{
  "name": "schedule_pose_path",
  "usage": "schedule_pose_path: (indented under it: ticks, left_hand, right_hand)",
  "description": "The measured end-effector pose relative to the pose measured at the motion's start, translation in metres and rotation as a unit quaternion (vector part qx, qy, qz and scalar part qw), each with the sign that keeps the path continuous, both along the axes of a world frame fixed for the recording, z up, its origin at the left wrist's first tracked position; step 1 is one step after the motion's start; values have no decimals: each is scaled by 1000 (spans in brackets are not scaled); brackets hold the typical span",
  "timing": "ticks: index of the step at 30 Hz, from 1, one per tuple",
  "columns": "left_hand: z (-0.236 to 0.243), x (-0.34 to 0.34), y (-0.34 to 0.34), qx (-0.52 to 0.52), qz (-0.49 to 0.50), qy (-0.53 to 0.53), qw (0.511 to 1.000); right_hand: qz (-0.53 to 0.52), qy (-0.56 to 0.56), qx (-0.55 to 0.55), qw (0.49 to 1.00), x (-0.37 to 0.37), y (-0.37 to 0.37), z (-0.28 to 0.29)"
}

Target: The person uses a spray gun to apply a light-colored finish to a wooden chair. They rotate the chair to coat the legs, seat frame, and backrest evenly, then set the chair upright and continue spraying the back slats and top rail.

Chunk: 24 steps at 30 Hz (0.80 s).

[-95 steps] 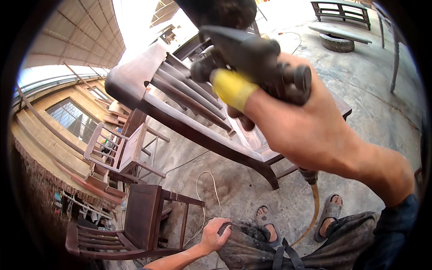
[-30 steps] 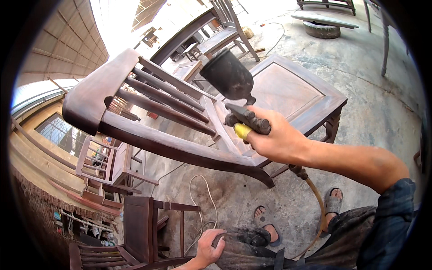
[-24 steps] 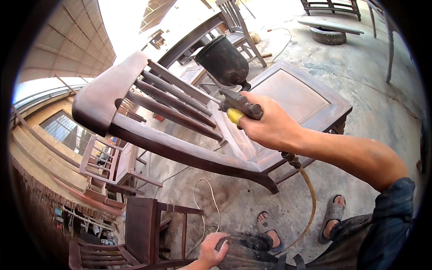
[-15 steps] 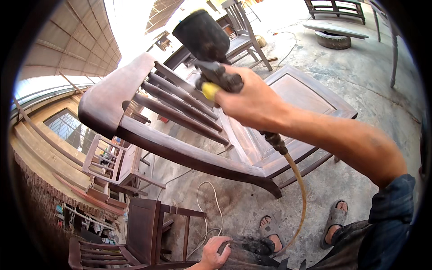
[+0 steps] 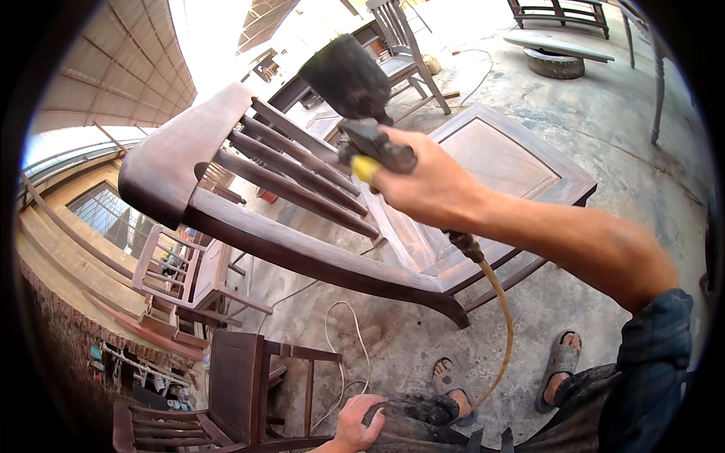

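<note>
My right hand [image 5: 427, 177] is closed round a spray gun [image 5: 377, 145] with a large dark cup [image 5: 347, 74] on top and a yellow part by the thumb. A tan hose [image 5: 502, 317] hangs from the gun's handle. The gun is over the slatted back of a brown wooden chair [image 5: 302, 253], apart from the wood. Pale, hazy patches show on the chair's wide top rail [image 5: 177, 143] and its panelled seat [image 5: 491, 151]. Low down, my left hand [image 5: 356, 424] rests against my dark trousers, fingers curled about something dark I cannot make out.
A dark chair [image 5: 236, 385] lies close by at the lower left, with a paler wooden chair [image 5: 204, 272] behind it. A white cable [image 5: 359, 340] loops over the concrete floor. Farther off stand another chair [image 5: 408, 64] and a tyre [image 5: 555, 64] under a board.
My right hand and the spray gun have shifted slightly right and down over the chair. The whole view has moved a little. My left hand keeps its place by the trousers.
</note>
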<state>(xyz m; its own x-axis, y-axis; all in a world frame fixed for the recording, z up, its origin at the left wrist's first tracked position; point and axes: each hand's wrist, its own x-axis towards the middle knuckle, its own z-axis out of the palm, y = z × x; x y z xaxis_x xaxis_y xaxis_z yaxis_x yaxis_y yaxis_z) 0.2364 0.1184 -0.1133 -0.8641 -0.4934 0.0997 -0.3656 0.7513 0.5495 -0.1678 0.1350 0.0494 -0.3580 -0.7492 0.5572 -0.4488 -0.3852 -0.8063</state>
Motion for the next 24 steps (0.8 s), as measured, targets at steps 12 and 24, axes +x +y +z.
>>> schedule_pose_path:
  ticks: [12,24]
  left_hand:
    - [3,-1,2,14,9,-14,1000]
    - [2,-2,2,6,5,-10,1000]
  right_hand:
    - [-31,-48,55,997,0,2,-36]
    - [18,-20,-73,997,4,3,81]
